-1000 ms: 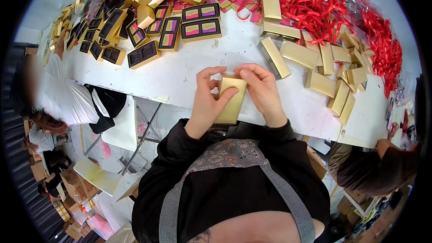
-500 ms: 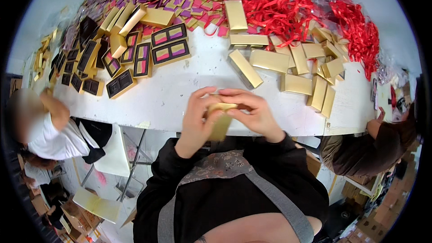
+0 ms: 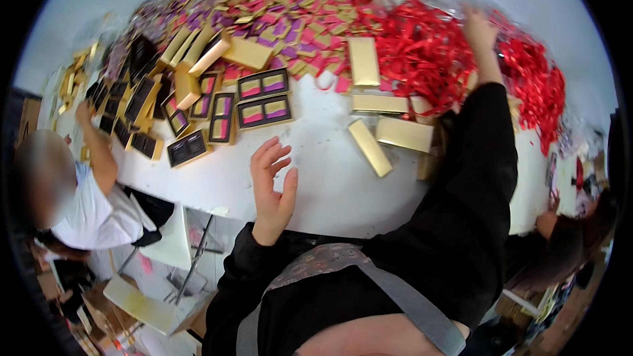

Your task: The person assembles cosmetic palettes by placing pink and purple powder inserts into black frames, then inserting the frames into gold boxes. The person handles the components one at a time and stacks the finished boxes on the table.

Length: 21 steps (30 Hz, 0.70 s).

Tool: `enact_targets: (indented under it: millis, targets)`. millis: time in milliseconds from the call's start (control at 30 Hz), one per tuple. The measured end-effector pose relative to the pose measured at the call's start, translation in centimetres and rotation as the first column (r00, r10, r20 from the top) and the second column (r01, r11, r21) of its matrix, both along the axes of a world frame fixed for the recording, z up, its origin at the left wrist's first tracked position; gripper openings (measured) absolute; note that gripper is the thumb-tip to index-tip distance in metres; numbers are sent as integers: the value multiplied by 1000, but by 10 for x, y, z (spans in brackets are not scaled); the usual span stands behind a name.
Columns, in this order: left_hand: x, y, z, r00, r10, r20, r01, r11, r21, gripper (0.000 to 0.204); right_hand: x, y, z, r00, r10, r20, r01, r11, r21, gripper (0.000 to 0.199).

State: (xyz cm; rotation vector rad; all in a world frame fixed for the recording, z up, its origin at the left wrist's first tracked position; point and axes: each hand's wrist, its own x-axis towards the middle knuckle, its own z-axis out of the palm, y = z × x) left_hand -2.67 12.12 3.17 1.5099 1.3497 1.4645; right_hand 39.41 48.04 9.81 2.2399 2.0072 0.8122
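My left hand (image 3: 271,191) is raised above the near table edge, fingers apart and slightly curled, holding nothing. My right arm stretches far forward over the table. At its end my right hand (image 3: 481,31) is among the red ribbons (image 3: 422,46), by the clear plastic at the back; its fingers are blurred. Gold boxes lie left of that arm: one flat box (image 3: 404,134), one narrow box (image 3: 370,148) set at a slant, and one (image 3: 364,61) against the ribbons. The sleeve hides most of the boxes on the right.
Left of centre sit black-and-gold trays (image 3: 265,111) with pink, purple and gold pieces, and stacked gold lids (image 3: 247,53). A heap of small coloured pieces (image 3: 297,26) spreads along the back. One person (image 3: 99,191) works at the left, another (image 3: 554,244) at the right.
The gold box that both hands held before me is no longer in view there. My right hand has moved far forward and right to the ribbons. My left hand has opened.
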Motion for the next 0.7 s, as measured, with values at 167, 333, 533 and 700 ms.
enact_targets:
  millis: [167,333,533,700]
  targets:
    - [-11,13,6,975,-37,219,66,990,-124,48,-88,-110,54,935,233,-269,-147,941,306,34]
    - [-15,30,16,414,-319,853,317,929,193,75,-224,-236,21,244,-1,-970,-904,362,-227,35]
    - [-117,19,-17,-26,-214,976,89,972,216,93,-322,-245,-85,421,746,-517,-774,592,224,55]
    - [-128,24,-4,161,55,985,-114,993,-37,86,-317,-286,-104,451,668,-592,-810,585,43,57]
